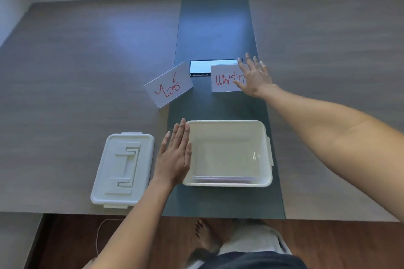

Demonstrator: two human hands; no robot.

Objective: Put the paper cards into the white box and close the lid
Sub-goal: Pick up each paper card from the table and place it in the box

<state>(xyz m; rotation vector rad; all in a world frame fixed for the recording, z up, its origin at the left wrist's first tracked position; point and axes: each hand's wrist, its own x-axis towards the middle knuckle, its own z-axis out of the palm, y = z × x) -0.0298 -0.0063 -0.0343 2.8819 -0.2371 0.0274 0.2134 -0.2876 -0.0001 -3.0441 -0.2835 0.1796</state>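
The white box [267, 150] stands open on the dark centre strip near the table's front edge, with some paper cards [225, 179] lying flat inside at its near wall. Its lid [123, 168] lies flat on the table to the left. Two folded paper cards with red writing stand farther back: one [168, 85] at the left, tilted, and one [225, 78] at the right. My left hand [175, 157] rests flat against the box's left side, fingers straight. My right hand [253, 76] is spread over the right end of the right card, holding nothing.
A black-framed socket panel [202, 67] is set into the dark strip behind the two cards. The table's front edge runs close below the box and lid. Below it are a wooden floor, a thin cord and my bare feet.
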